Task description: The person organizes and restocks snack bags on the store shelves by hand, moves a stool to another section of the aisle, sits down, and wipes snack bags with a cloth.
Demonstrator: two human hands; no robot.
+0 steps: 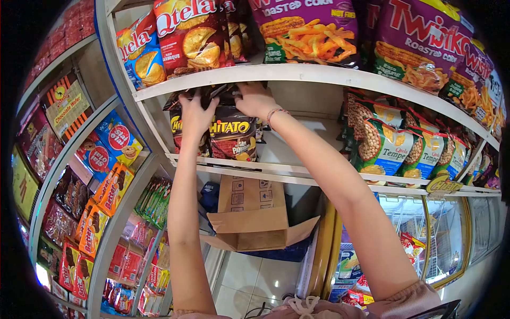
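Observation:
Both arms reach into the middle shelf, over dark Chitato snack bags (232, 139) at its left end. My left hand (197, 114) is on top of the left-hand Chitato bags, its fingers spread and bent over their upper edges. To its right, my right hand (256, 100) reaches behind the front Chitato bag, at a dark packet in the back row. Its fingertips are partly hidden by the packets and the shelf edge above. The front Chitato bags stand upright, side by side.
Above are Qtela bags (194, 37) and Twistko bags (311, 32). Qtela Tempe bags (382, 146) stand at the right of the middle shelf. Below is an open cardboard box (252, 207). Biscuit racks (106, 186) stand left, a glass-door freezer (446, 239) right.

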